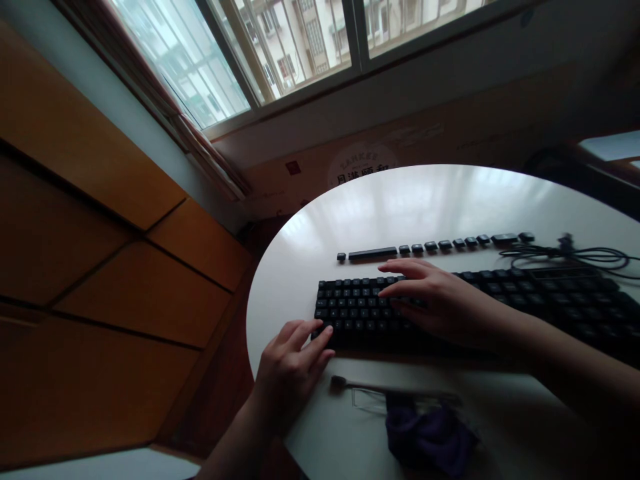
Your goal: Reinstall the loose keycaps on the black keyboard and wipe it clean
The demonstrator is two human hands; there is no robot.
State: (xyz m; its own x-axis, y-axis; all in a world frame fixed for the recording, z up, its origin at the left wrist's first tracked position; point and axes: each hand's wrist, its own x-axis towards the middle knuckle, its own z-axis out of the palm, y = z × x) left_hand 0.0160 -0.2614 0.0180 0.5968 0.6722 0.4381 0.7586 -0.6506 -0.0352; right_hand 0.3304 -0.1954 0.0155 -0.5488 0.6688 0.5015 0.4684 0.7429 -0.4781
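Note:
A black keyboard (357, 305) lies on the white table, its bottom row dark and apparently without keycaps. At its lower left corner my left hand (293, 357) rests with the fingers stretched, the tips touching or just over the corner keys. My right hand (430, 290) is above the middle of the keyboard, palm down, fingers extended and apart. I see nothing held in it. Behind the keyboard runs a line of loose black keycaps (445, 245), including a long spacebar (373, 254).
A coiled black cable (575, 255) lies at the back right of the round white table (310, 240). In front of the keyboard are a dark-tipped brush (339, 382), a thin wire tool (367, 400) and a purple cloth (425, 433). Wooden cabinets (110, 300) stand left.

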